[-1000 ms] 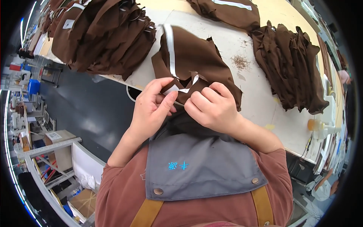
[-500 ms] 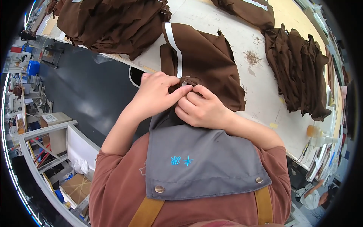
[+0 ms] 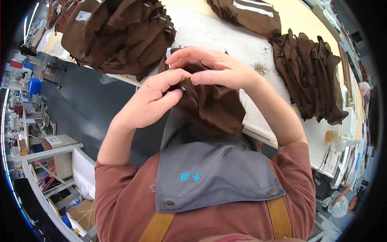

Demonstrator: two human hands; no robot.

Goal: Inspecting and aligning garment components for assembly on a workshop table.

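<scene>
Both of my hands grip one brown fabric piece (image 3: pixel 209 107), raised close to the camera above the near edge of the white table (image 3: pixel 225 34). My left hand (image 3: pixel 151 101) pinches its upper edge from the left. My right hand (image 3: pixel 213 68) arches over the top, fingers meeting the left hand's fingertips. The cloth hangs down from my hands toward my grey apron bib (image 3: pixel 209 173). Its white stripe is hidden behind my hands.
A big heap of brown pieces (image 3: pixel 117 32) lies at the table's back left, another stack (image 3: pixel 310 72) at the right, and a striped piece (image 3: pixel 246 12) at the far back. A yellow bottle (image 3: pixel 336 137) stands near the right edge. Shelving and boxes (image 3: pixel 56 153) stand on the floor to the left.
My hands have lifted the brown piece off the table and up toward the camera. The white stripe that showed before is now covered by my hands.
</scene>
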